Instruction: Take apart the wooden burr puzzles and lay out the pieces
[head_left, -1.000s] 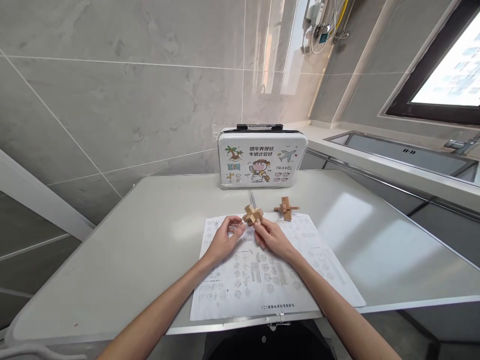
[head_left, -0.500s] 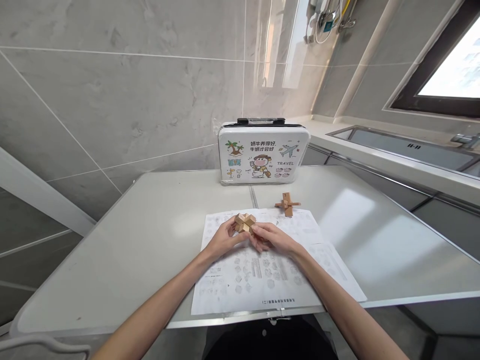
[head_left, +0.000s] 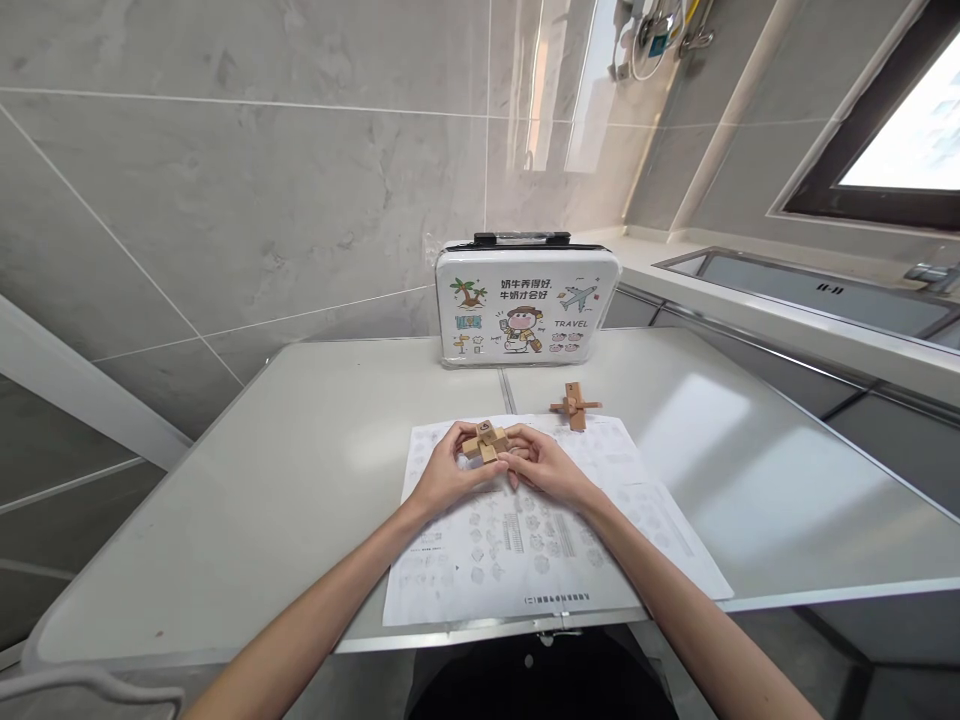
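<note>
A light wooden interlocking puzzle [head_left: 487, 442], made of crossed blocks with a dark mark on its top block, is held between both hands over the paper. My left hand [head_left: 448, 472] grips its left side, thumb along the near edge. From the right, my right hand [head_left: 544, 464] closes on it with fingertips and thumb; some fingers are partly hidden behind the blocks. Beneath the hands lies a printed instruction sheet [head_left: 540, 570] with small diagrams. A second, darker brown wooden puzzle [head_left: 575, 406], cross-shaped, rests at the sheet's far edge.
A white cartoon-printed case [head_left: 526, 310] with a black handle stands upright at the back of the folding table [head_left: 300, 480], near the tiled wall. To the right runs a counter with a sink [head_left: 810, 290]. A curved grey bar [head_left: 90, 682] shows at lower left.
The light wooden puzzle has been turned in my hands, so a block with a dark mark now faces up. My right fingers have shifted up around its right side.
</note>
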